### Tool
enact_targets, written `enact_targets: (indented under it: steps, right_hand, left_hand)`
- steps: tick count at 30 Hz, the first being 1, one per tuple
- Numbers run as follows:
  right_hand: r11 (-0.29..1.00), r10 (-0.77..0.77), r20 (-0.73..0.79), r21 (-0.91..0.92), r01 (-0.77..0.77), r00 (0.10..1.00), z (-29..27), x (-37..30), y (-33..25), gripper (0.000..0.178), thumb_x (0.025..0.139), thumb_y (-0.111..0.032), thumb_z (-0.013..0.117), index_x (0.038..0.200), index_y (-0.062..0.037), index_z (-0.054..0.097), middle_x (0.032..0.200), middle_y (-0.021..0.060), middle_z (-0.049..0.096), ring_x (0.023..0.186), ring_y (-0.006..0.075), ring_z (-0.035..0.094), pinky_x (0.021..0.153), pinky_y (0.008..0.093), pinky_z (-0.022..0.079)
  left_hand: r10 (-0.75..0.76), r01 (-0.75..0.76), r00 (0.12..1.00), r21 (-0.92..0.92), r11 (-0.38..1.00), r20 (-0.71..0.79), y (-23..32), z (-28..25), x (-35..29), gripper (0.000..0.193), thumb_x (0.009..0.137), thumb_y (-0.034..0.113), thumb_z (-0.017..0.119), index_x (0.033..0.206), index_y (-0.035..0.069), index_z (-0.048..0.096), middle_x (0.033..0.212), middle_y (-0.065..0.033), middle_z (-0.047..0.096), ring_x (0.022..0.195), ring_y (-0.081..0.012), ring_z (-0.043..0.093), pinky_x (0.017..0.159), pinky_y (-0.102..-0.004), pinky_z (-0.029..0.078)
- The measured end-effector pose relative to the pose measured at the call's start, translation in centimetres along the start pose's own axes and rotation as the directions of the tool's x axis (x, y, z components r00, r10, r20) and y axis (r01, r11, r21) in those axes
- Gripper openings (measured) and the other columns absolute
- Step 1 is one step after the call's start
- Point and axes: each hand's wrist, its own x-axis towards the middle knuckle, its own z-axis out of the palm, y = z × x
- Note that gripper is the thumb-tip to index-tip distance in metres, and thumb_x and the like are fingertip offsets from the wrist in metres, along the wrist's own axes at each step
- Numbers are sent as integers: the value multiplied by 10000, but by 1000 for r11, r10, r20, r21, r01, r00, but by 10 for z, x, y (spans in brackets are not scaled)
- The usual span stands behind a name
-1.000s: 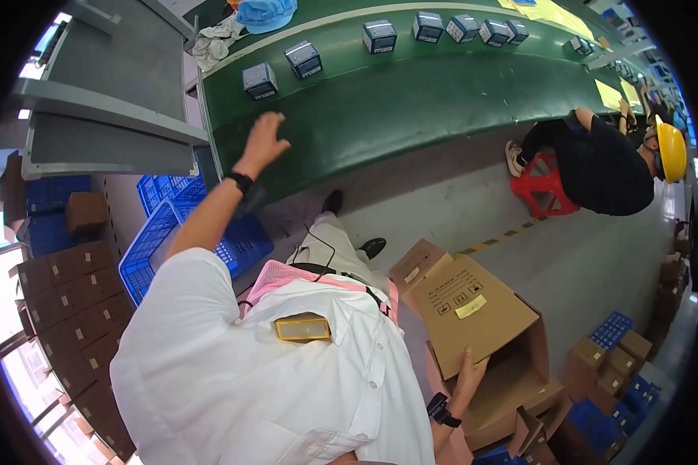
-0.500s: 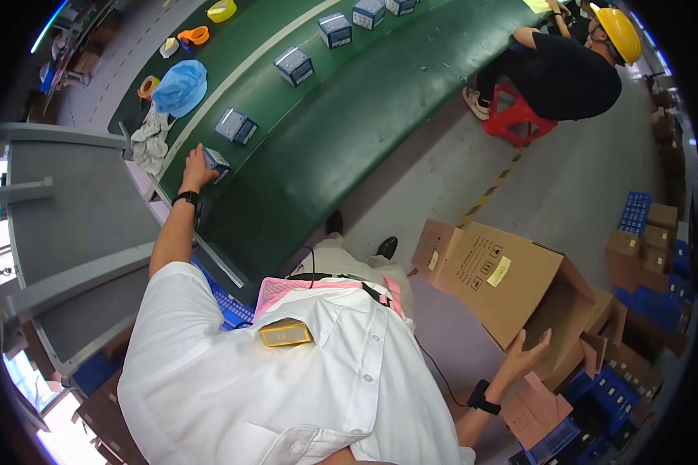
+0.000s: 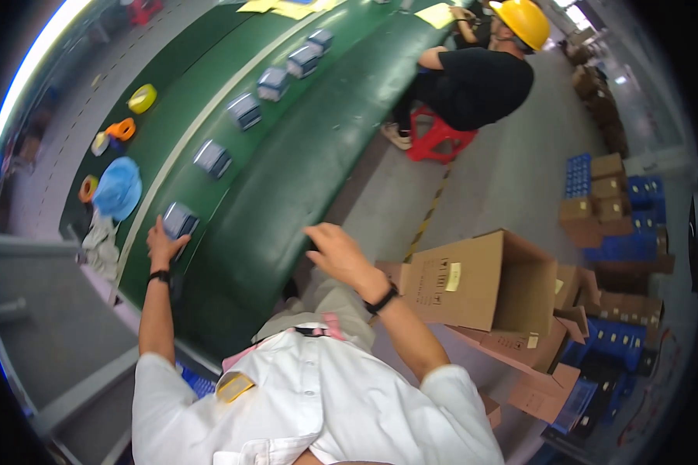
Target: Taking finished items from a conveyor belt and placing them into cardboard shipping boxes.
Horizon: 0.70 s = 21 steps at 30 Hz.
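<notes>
Bordering grey floor, the green worktop bears a box, left hand clasping it, right hand half-open, empty.

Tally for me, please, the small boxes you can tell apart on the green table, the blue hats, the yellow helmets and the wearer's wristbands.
Small boxes: 6, leaving out top-edge blurs
Blue hats: 1
Yellow helmets: 1
Wristbands: 2
Total: 10

Cannot read any words or numbers. Can spot black picture signs in little squares, and rows of small blurry print, on the big brown box toward four o'clock. Can also see a yellow sticker there. Can see pale, smeary marks on the small blue boxes toward ten o'clock.
</notes>
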Motion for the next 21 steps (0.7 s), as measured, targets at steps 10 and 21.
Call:
enact_targets:
  steps: [10, 21]
  right_hand:
    - [989, -63, 178, -122, 86, 982, -12, 120, 58, 417, 769, -188, 696, 1145, -76, 551, 1042, 163, 586, 994, 359, 570, 821, 477, 489]
    - [851, -456, 231, -170, 497, 860, 51, 291, 81, 676, 632, -215, 807, 1212, -47, 504, 1222, 122, 527, 1160, 322, 489, 930, 444, 425]
  left_hand:
    - [-137, 139, 987, -27, 990, 80, 15, -18, -17, 952, 569, 350, 827, 1383, 200, 358, 1312, -166, 443, 1212, -408, 419, 941, -576, 406]
    - [-216, 216, 976, -83, 973, 14, 48, -22, -10, 900, 548, 307, 841, 1331, 184, 413, 1243, -152, 493, 1159, -390, 462, 954, -515, 423]
